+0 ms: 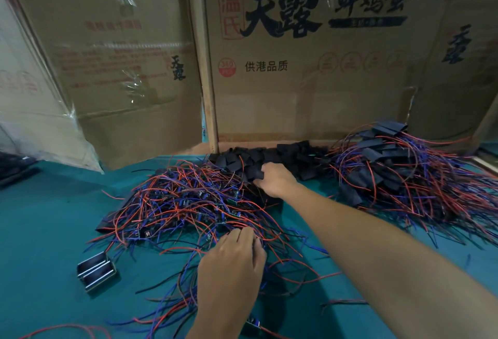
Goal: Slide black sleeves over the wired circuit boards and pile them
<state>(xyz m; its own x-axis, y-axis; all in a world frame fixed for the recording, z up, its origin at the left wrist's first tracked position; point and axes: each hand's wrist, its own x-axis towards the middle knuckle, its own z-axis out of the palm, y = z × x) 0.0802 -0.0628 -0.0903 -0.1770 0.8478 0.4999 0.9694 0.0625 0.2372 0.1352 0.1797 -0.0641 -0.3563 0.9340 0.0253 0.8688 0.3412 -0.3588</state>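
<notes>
now the right hand [276, 179] pinches a flat black sleeve [253, 171] at the loose sleeve heap [283, 154]. left hand [233, 260], fingers curled, digs into the tangled red and blue wired circuit boards [183, 204].

Two hands: the left hand [231, 260] and the right hand [275, 179]. Three heaps lie around them: bare wired boards [183, 204], loose black sleeves [269, 155], sleeved boards [398, 166]. Pieces too tangled to count.

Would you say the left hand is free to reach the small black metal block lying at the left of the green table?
Probably yes. The left hand rests on the tangle of wired circuit boards, and only bare green table and a few loose wires lie between it and the black metal block.
</notes>
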